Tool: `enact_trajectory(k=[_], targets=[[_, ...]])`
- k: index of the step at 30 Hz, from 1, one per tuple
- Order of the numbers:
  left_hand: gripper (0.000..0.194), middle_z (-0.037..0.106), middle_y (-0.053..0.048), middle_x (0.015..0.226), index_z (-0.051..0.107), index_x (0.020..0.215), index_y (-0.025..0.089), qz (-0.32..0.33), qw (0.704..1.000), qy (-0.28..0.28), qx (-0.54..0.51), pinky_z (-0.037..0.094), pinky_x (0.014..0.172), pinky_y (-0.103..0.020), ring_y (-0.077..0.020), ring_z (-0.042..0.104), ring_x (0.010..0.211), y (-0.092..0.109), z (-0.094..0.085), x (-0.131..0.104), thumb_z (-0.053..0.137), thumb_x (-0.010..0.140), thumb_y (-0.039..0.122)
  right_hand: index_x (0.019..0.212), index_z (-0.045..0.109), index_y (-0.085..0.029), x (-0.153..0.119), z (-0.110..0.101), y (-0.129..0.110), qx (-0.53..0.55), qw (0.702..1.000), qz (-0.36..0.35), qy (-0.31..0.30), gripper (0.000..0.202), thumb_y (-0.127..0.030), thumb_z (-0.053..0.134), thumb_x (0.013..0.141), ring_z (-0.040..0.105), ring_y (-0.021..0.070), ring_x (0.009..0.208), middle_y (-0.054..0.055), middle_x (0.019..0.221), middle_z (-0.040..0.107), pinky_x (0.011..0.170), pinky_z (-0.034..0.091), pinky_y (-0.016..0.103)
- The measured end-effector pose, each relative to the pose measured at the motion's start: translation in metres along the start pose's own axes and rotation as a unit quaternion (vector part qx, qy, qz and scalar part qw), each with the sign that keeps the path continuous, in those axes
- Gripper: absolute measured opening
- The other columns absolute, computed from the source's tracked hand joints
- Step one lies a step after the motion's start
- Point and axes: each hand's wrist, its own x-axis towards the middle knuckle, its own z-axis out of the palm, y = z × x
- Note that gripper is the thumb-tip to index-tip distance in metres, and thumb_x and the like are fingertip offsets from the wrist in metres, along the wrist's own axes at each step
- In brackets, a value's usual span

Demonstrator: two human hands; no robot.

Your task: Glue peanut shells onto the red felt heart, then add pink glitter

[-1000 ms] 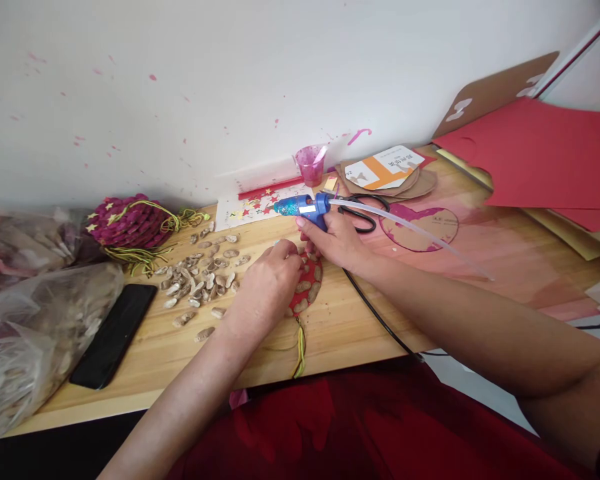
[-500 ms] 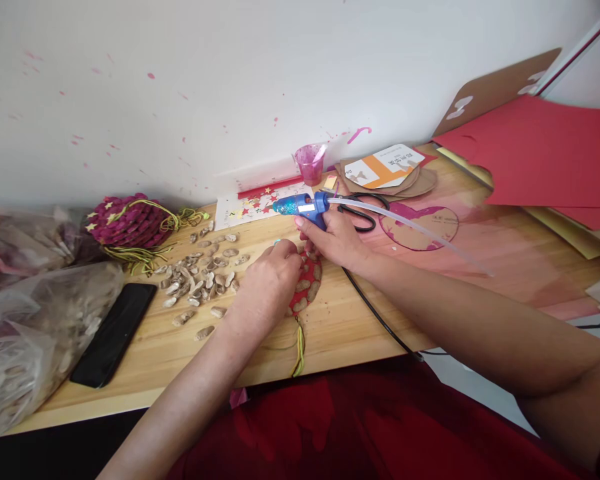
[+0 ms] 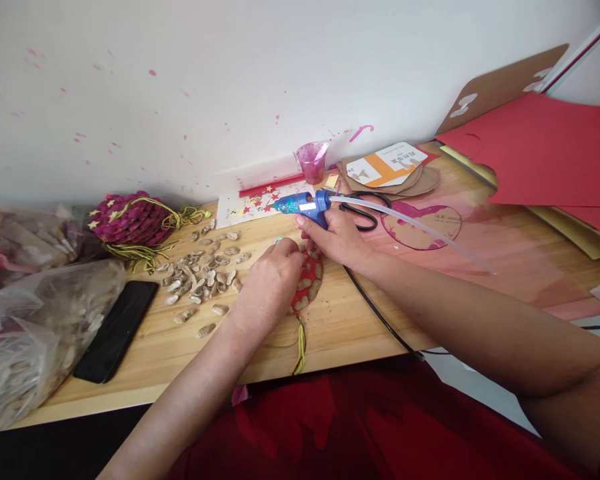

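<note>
Two hands this close need steadiness: right hand (image 3: 343, 237) grasping the blue plastic glue gun (image 3: 300, 205), left hand (image 3: 274, 277) with hold unclear.

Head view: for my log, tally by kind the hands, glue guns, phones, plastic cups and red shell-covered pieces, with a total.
Hands: 2 (left hand, right hand)
Blue glue gun: 1
Black phone: 1
Plastic cup: 1
Red shell-covered piece: 1
Total: 6
</note>
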Motion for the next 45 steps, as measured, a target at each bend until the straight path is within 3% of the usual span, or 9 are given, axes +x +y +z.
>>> enact_trajectory(k=[8, 15, 31, 45], targets=[[0.026, 0.069, -0.006, 0.104, 0.073, 0.1, 0.02, -0.04, 0.989, 0.071, -0.127, 0.054, 0.088, -0.032, -0.0185, 0.069, 0.095, -0.016, -0.011, -0.005, 0.052, 0.091, 0.007, 0.078, 0.063, -0.018, 0.0, 0.003, 0.001, 0.027, 1.0, 0.016, 0.002, 0.045, -0.06, 0.059, 0.092, 0.064, 0.0143, 0.056, 0.004, 0.069, 0.069, 0.052, 0.05, 0.026], [0.017, 0.069, -0.005, 0.102, 0.076, 0.093, 0.02, -0.034, 0.985, 0.1, -0.137, 0.055, 0.085, -0.031, -0.0187, 0.068, 0.092, -0.016, 0.0, -0.01, 0.06, 0.091, 0.012, 0.08, 0.063, -0.018, 0.0, 0.003, 0.002, 0.026, 1.0, 0.007, 0.008, 0.043, -0.059, 0.061, 0.092, 0.065, 0.0154, 0.06, 0.004, 0.072, 0.07, 0.054, 0.051, 0.026], [0.016, 0.069, -0.007, 0.095, 0.075, 0.087, 0.018, 0.001, 0.988, 0.11, -0.111, 0.054, 0.086, -0.035, -0.0214, 0.065, 0.091, -0.009, 0.011, -0.005, 0.062, 0.087, 0.008, 0.079, 0.065, -0.017, 0.001, 0.002, 0.002, -0.007, 1.0, 0.002, 0.007, 0.042, -0.056, 0.059, 0.093, 0.064, 0.0159, 0.065, 0.003, 0.069, 0.069, 0.059, 0.05, 0.027], [0.018, 0.068, -0.005, 0.093, 0.075, 0.085, 0.019, -0.016, 0.984, 0.112, -0.14, 0.054, 0.081, -0.031, -0.0182, 0.066, 0.086, -0.006, 0.013, -0.005, 0.061, 0.086, 0.007, 0.078, 0.065, -0.017, 0.0, 0.002, 0.001, -0.015, 1.0, 0.001, 0.009, 0.041, -0.054, 0.059, 0.094, 0.063, 0.0159, 0.065, 0.004, 0.069, 0.069, 0.06, 0.049, 0.027]])
